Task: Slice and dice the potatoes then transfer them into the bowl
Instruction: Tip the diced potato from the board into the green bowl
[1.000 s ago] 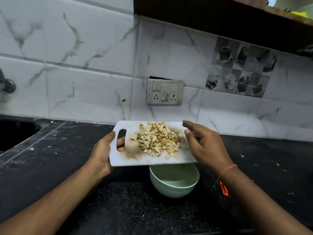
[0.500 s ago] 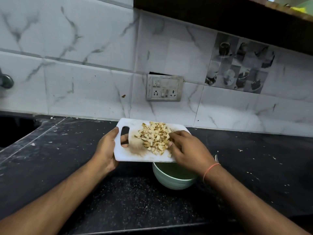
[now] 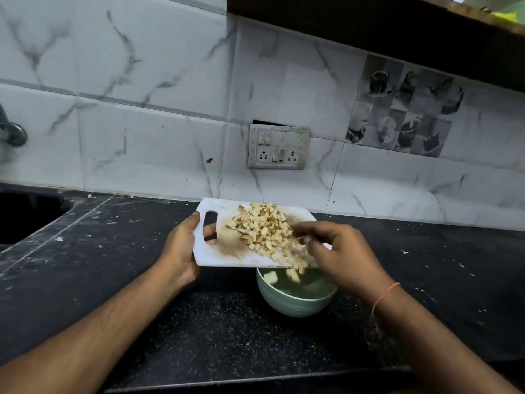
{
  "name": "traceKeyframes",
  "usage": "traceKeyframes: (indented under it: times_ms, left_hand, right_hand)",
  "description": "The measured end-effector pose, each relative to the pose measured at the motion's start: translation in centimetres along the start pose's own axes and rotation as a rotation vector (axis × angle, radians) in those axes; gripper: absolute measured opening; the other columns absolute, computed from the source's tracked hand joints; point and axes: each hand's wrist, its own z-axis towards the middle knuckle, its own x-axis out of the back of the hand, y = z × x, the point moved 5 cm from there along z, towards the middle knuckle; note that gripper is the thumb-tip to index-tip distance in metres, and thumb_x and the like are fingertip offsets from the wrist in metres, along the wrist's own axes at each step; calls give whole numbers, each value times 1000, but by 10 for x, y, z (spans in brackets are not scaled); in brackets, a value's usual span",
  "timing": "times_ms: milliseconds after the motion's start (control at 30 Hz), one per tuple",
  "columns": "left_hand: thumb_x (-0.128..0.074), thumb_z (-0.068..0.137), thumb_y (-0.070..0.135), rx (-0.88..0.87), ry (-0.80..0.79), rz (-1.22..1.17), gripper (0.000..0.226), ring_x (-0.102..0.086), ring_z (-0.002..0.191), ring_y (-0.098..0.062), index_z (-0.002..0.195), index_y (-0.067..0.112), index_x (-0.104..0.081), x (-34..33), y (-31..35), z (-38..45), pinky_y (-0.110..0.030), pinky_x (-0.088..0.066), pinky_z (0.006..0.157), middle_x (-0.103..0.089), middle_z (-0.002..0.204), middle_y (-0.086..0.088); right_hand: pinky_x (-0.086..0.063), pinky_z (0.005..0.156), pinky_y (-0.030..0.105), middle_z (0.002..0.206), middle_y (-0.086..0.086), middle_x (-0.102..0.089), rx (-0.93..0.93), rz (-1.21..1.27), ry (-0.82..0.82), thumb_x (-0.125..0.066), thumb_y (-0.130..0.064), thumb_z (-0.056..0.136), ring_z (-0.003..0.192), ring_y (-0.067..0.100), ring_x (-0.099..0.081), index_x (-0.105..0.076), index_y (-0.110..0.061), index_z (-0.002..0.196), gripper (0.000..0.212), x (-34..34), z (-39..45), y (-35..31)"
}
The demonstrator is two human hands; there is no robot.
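Note:
A white cutting board [image 3: 216, 255] is held in the air above a pale green bowl [image 3: 295, 304] on the black counter. My left hand [image 3: 181, 251] grips the board by its handle slot, fingers through the hole. A heap of diced potato [image 3: 262, 228] lies on the board. My right hand [image 3: 341, 254] reaches over the board's right end, fingers bent against the cubes at the near edge. A few cubes are falling off that edge, and some pieces lie inside the bowl. The board hides the bowl's far rim.
The black counter [image 3: 199, 331] runs to a marble-tiled wall with a switch and socket plate [image 3: 278, 146]. A dark sink [image 3: 25, 214] lies at the far left below a tap [image 3: 11, 132]. A dark shelf [image 3: 397, 29] overhangs at the upper right.
My right hand has swept across the board toward its near edge, pushing potato cubes. Cubes now fall into the bowl, which was empty a second ago.

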Motion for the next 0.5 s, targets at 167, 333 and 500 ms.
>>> traceKeyframes:
  times_ms: [167,333,500]
  left_hand:
    - [-44,113,38,9,-1,-11,43,-76,102,-44,149,16,-52,2,-1,1,-54,-65,66,-76,121,-20]
    - [-44,113,38,5,1,-12,43,-76,104,-45,149,17,-52,2,-1,2,-54,-65,70,-76,122,-20]
    - [-44,113,38,1,6,-16,42,-78,96,-42,149,18,-53,0,0,0,-51,-64,62,-77,121,-18]
  right_hand:
    - [-61,82,31,104,0,-79,-226,500,86,-49,9,102,101,19,-75,-75,-13,114,36,13,13,27]
    - [-59,86,35,107,-10,-78,-206,287,113,-53,2,102,106,14,-73,-76,-25,111,37,20,18,52]
    - [-53,98,28,117,-22,-73,-65,-211,-34,-57,-16,101,108,-2,-66,-72,-34,124,33,-2,-3,31]
